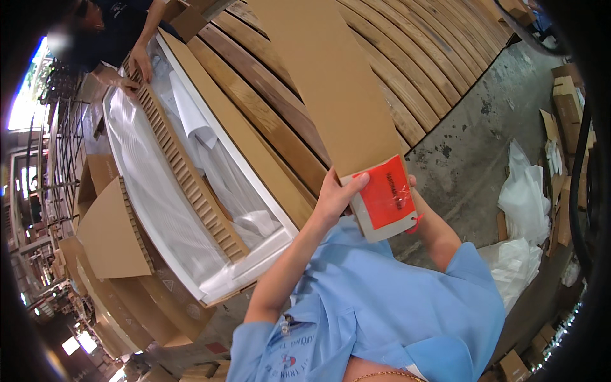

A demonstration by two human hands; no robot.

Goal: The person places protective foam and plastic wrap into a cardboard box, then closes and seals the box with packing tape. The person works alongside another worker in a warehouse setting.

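Note:
A long flat cardboard strip (344,83) stretches away from me over the wooden slats. At its near end is a flat grey-white packet (389,228) with a red label (384,194) and a small red tie at one corner. My left hand (339,196) is closed on the packet's left edge, thumb pressed over the label. My right hand (413,182) is at the right edge, mostly hidden behind the packet; only fingertips show. To the left, an open long carton (238,175) holds items in clear and white wrap, with a ridged cardboard strip (184,172) along its middle.
Another person's hands (133,73) touch the ridged strip at the carton's far end. Wooden slats (433,57) lie in a wide row beyond. Folded cardboard (118,235) leans at left. White plastic wrap (523,191) and cardboard pieces (566,102) lie on the right.

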